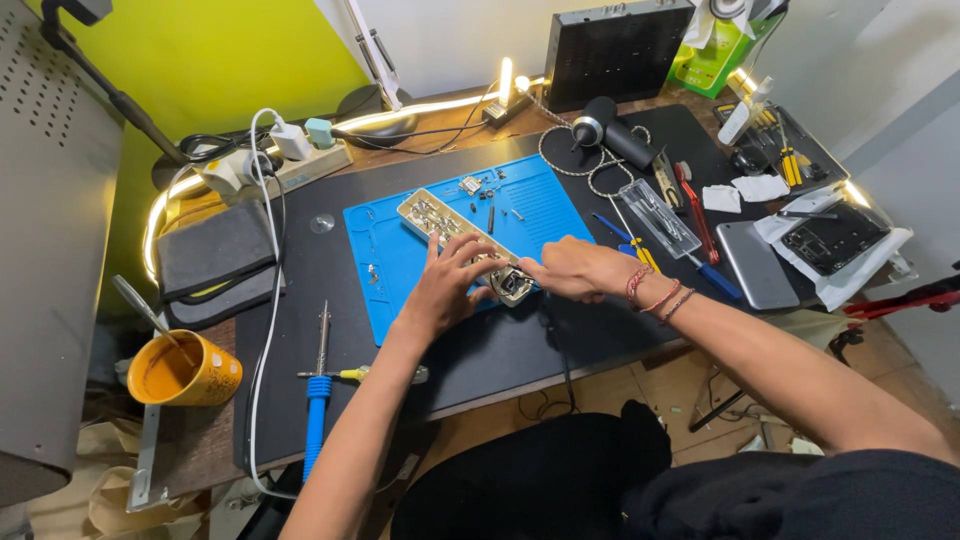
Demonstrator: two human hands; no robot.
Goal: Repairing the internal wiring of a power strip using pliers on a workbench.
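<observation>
Opened power strip [455,240] lies flat on the blue mat [400,270], contacts upward. Left hand [450,285] pins its body; right hand [575,268] pinches at the near end — exact grip unclear.

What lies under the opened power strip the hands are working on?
The opened power strip rests on a blue work mat, which lies on a black desk pad. The left hand and right hand cover its near end.

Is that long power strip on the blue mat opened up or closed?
Opened: the power strip lies with its cover off, metal contacts inside showing.
</observation>
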